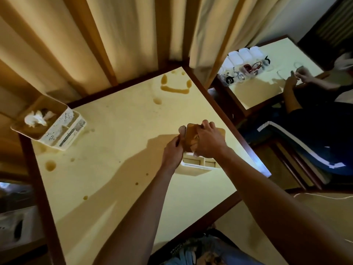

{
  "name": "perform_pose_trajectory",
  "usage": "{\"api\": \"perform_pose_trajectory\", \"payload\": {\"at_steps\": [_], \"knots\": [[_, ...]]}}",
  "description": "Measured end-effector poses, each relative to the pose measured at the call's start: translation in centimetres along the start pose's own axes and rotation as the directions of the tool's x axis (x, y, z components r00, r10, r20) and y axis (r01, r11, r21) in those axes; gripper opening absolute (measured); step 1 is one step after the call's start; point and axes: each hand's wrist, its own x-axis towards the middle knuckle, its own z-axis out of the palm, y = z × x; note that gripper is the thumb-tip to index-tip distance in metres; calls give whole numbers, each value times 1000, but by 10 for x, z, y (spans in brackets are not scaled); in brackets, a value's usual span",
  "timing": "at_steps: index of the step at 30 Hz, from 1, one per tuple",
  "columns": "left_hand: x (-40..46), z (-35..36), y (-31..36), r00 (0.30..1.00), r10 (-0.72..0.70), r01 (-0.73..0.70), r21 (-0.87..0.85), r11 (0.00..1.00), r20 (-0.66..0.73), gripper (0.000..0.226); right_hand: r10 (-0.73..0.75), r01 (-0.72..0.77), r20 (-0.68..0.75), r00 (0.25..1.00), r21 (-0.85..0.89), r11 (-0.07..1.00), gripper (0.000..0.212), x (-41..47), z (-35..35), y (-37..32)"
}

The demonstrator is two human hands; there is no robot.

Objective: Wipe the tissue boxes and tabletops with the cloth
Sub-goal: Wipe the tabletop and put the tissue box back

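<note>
A white tissue box [198,166] with a brown wooden lid [190,135] stands near the right edge of the yellow tabletop [118,134]. My left hand [172,150] grips the lid's left edge. My right hand [208,140] lies over the lid, closed on a pale cloth [195,153] that peeks out below its fingers. A pale bit [182,129] also shows at the lid's far corner; I cannot tell whether it is cloth or tissue. A second white tissue box [57,127], with tissue sticking out, sits at the table's far left corner.
Brown liquid stains mark the tabletop: a long one at the far edge [174,89], a round one at the left [50,165], and small drops. Curtains hang behind. At the right another person's hands [298,76] handle cables on a second table [256,92].
</note>
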Motion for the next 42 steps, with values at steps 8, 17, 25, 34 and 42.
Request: {"api": "perform_pose_trajectory", "payload": {"at_steps": [8,17,25,34,42], "knots": [[-9,0,72,1000,-22,26,-541,841,14,23,-5,-2,14,1000,420,907,68,-3,-22,29],[-33,104,130,998,-61,58,-523,850,12,31,85,-62,65,994,998,-28,19,-31,-54,141],[-39,213,161,997,80,-67,-386,920,19,46,-108,-28,24,994,999,-31,25,-48,-76,247],[-35,220,171,997,14,-62,-675,736,-77,54,-355,134,-15,935,940,315,24,-23,-106,239],[-4,185,182,998,38,-65,-688,722,-54,54,-369,252,-44,928,806,536,19,28,-124,216]]}}
